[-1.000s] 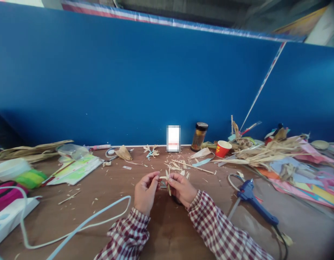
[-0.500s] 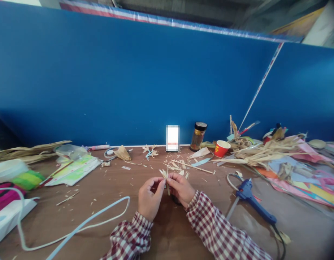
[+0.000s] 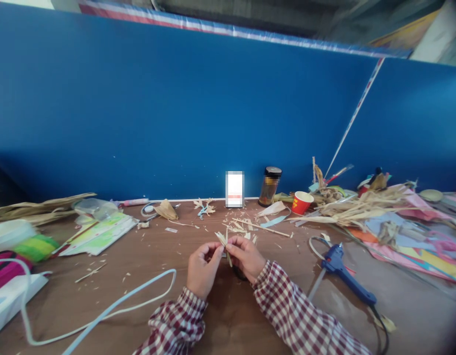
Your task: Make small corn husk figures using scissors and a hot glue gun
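Observation:
My left hand (image 3: 201,268) and my right hand (image 3: 245,256) meet over the brown table (image 3: 228,315), fingertips pinched together on a small pale straw piece (image 3: 223,240) made of thin dried strips. Its splayed tips stick up between my thumbs. Both wrists wear red-and-white checked sleeves. Something dark lies under my right hand, mostly hidden. Straw scraps (image 3: 242,226) are scattered on the table just beyond my hands.
A blue glue gun (image 3: 346,278) lies to the right with its cord. A red paper cup (image 3: 301,202), a dark jar (image 3: 270,186) and a heap of dried husks (image 3: 364,207) stand at the back right. A pale cable (image 3: 113,308), a white power strip (image 3: 9,301) and papers (image 3: 98,231) lie left.
My hands have drawn closer together and turned the straw piece, so its strips now point up to the left. The view has shifted slightly.

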### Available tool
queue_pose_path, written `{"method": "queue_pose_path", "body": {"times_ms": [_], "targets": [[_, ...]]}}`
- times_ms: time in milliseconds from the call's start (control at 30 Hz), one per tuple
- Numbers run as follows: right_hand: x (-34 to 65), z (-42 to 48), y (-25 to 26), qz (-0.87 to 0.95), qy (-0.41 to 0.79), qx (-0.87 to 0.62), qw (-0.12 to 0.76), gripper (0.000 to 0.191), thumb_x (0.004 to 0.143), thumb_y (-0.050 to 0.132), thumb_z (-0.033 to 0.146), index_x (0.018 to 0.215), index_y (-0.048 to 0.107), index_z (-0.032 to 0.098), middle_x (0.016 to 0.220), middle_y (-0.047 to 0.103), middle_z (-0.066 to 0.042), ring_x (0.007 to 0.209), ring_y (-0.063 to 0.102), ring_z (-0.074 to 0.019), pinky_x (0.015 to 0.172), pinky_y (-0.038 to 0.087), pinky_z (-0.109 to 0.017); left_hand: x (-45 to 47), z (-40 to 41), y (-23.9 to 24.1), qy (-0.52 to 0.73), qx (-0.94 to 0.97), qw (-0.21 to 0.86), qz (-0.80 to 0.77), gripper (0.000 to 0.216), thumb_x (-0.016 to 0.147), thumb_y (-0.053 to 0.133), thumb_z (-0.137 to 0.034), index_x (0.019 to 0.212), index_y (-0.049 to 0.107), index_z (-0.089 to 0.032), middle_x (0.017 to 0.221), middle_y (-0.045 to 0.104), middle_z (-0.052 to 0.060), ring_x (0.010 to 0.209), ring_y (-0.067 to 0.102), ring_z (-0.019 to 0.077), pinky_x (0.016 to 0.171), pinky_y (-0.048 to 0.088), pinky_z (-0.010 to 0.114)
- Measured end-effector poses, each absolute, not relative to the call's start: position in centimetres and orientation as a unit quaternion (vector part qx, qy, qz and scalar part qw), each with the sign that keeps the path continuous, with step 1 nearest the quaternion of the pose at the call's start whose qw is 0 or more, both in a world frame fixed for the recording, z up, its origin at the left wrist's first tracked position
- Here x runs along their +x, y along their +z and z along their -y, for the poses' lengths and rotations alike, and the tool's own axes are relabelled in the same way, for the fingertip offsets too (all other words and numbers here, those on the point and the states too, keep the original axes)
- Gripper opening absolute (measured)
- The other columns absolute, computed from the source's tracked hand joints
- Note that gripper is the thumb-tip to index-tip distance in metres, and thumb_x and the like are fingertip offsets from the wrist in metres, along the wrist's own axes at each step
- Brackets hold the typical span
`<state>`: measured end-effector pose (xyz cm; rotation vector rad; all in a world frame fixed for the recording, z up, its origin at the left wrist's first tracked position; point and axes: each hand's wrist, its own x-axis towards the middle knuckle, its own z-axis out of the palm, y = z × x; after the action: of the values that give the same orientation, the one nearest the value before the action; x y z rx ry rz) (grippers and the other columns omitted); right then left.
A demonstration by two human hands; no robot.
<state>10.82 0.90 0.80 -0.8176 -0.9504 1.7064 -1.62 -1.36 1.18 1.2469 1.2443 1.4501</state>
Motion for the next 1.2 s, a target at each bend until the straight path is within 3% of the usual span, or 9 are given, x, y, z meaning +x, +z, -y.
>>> {"method": "queue_pose_path", "body": {"times_ms": [500,900,1200], "targets": [[10.6,-0.8,1.2,0.393,0.679,-0.36,0.504,0.026,0.055,0.073,0.031,0.069,0.058,0.015,0.059,0.058,0.003,0.05,0.051,-0.0079,0.051,0.042,-0.022,-1.6,1.1,0.6,0.584,0.427,0.488,-0.488,0.029,0.062,0.066,-0.037,0.078,0.066,-0.014,0.069,0.065,0.004,0.053,0.054,0.0112,0.046,0.043,0.019],[10.5,-0.7,1.1,0.488,0.575,-0.412,0.511,0.023,0.06,0.068,0.034,0.07,0.061,0.015,0.057,0.058,0.002,0.051,0.051,-0.0095,0.052,0.044,-0.024,-1.3,1.2,0.2,0.594,0.434,0.45,-0.506,0.032,0.062,0.065,-0.04,0.08,0.067,-0.013,0.066,0.064,0.003,0.051,0.052,0.0109,0.045,0.042,0.019],[10.5,-0.7,0.9,0.48,0.574,-0.415,0.517,0.021,0.061,0.068,0.031,0.072,0.062,0.014,0.059,0.06,0.001,0.052,0.053,-0.01,0.054,0.046,-0.025,-0.9,1.2,0.2,0.602,0.372,0.52,-0.478,0.035,0.058,0.068,-0.039,0.08,0.067,-0.012,0.064,0.064,0.003,0.05,0.051,0.0095,0.045,0.04,0.019]]}}
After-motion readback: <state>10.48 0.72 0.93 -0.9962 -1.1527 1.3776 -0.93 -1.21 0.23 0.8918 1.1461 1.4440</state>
